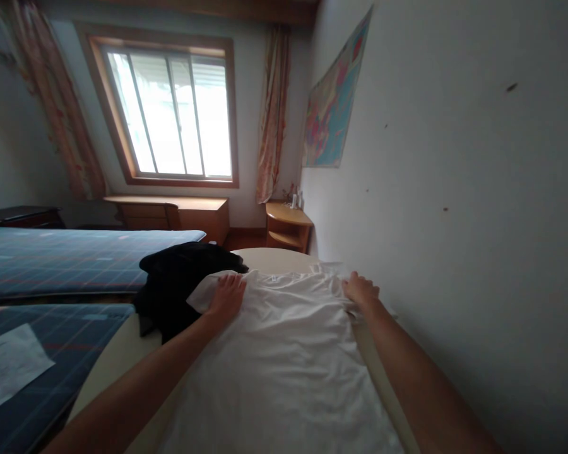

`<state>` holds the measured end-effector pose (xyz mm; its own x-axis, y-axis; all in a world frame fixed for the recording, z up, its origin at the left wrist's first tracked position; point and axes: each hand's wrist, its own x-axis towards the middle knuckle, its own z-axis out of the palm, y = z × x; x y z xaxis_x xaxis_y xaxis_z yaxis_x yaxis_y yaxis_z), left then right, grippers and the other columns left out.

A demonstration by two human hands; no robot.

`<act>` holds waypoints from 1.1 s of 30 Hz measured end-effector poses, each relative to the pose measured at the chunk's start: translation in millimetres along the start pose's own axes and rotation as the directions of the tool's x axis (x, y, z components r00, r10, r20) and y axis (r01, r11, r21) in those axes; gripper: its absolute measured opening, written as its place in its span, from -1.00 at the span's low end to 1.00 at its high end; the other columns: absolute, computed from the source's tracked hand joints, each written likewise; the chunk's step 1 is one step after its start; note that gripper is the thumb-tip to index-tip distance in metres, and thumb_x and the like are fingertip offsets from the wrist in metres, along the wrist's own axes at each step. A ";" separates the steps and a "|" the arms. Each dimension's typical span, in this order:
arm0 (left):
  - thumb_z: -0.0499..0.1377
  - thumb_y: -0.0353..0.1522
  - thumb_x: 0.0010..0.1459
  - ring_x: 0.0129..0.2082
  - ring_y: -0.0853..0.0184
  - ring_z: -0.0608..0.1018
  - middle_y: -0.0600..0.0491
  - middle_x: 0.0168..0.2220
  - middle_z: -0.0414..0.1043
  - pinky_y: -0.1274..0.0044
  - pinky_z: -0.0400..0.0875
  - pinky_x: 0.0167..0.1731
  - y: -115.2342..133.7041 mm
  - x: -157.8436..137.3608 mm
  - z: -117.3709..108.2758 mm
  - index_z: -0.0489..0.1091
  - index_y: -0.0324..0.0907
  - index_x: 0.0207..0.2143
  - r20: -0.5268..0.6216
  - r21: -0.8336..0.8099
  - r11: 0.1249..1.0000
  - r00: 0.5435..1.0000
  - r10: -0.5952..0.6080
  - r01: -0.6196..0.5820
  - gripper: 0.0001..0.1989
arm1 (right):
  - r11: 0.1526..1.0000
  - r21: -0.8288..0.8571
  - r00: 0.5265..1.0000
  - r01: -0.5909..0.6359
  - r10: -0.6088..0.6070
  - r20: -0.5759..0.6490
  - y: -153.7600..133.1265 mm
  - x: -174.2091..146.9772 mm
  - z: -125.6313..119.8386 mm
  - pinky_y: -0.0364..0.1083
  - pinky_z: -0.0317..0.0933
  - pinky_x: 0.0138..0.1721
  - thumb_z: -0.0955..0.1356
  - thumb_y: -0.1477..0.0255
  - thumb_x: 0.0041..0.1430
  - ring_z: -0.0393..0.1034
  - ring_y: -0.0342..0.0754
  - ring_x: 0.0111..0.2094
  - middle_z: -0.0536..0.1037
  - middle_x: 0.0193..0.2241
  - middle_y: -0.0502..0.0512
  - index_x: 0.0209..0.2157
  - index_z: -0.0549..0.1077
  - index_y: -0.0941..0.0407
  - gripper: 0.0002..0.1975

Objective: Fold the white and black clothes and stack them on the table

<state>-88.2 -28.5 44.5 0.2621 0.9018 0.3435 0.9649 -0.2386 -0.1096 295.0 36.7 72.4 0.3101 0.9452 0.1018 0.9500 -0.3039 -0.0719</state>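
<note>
A white T-shirt [288,359] lies spread over the round table, its neckline at the far side and its cloth wrinkled. On its left shoulder, near the sleeve, my left hand [228,293] lies flat with the fingers stretched forward. My right hand [362,290] is at the right sleeve, fingers curled and closed on the fabric. Part of that sleeve is hidden beneath the hand. Beside the left sleeve is a heap of black cloth [184,277], partly covered by the shirt.
The cream table [277,257] stands close to the white wall [454,252] on the right. Beds with blue checked mattresses [76,258] are on the left, one bearing a white sheet of paper [12,362]. A wooden desk [203,203] and corner shelf [288,214] stand beyond.
</note>
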 end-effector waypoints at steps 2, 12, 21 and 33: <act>-0.05 -0.51 0.23 0.18 0.05 0.25 -0.17 0.20 0.23 0.25 0.00 0.23 4.0 -14.4 -0.8 0.35 -0.21 0.08 -0.011 0.022 0.998 0.998 0.055 -0.054 -0.60 | 1.000 0.009 1.000 -0.004 0.004 0.024 12.0 0.0 -2.1 0.12 0.25 -0.09 0.25 0.26 0.26 0.41 0.24 0.01 0.52 -0.06 0.41 0.02 0.45 0.21 -0.59; -0.01 -0.42 0.26 0.03 0.08 0.40 -0.20 0.07 0.34 0.33 0.34 -0.03 14.2 -85.0 -5.1 0.36 -0.21 0.00 0.060 -0.037 0.991 0.990 -0.125 0.127 -0.70 | 0.933 0.079 0.922 0.351 -0.330 -0.200 -12.8 -59.9 -1.1 -0.06 0.18 -0.01 0.21 0.39 0.31 0.39 0.04 -0.02 0.52 -0.05 0.21 -0.07 0.46 0.12 -0.72; -0.08 -0.30 0.29 -0.05 0.00 0.44 -0.27 0.03 0.38 0.31 0.39 -0.23 2.4 -115.8 -21.3 0.38 -0.26 0.03 0.196 0.126 0.966 0.949 -0.246 0.224 -0.61 | 0.624 0.275 0.665 0.732 -0.741 -0.089 -48.8 -168.1 45.2 0.07 -0.18 0.31 0.18 0.11 0.32 0.03 0.06 0.31 0.22 0.29 0.16 0.23 0.27 0.06 -0.45; 0.00 -0.24 0.26 0.17 0.01 0.32 -0.25 0.20 0.26 0.26 0.29 0.02 69.5 -74.8 -17.3 0.32 -0.22 0.13 0.221 -0.178 0.970 0.968 -0.123 0.164 -0.56 | 0.729 0.246 0.726 0.639 -0.677 0.120 -42.5 -162.2 37.6 0.34 -0.44 0.28 0.16 -0.13 0.20 -0.33 0.25 0.39 -0.07 0.40 0.10 0.34 0.07 -0.06 -0.22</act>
<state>-40.4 -118.9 27.3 0.1315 0.9814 0.1396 0.9822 -0.1481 0.1155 202.9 -99.2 21.6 -0.4227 0.9063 0.0040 0.8813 0.4120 -0.2316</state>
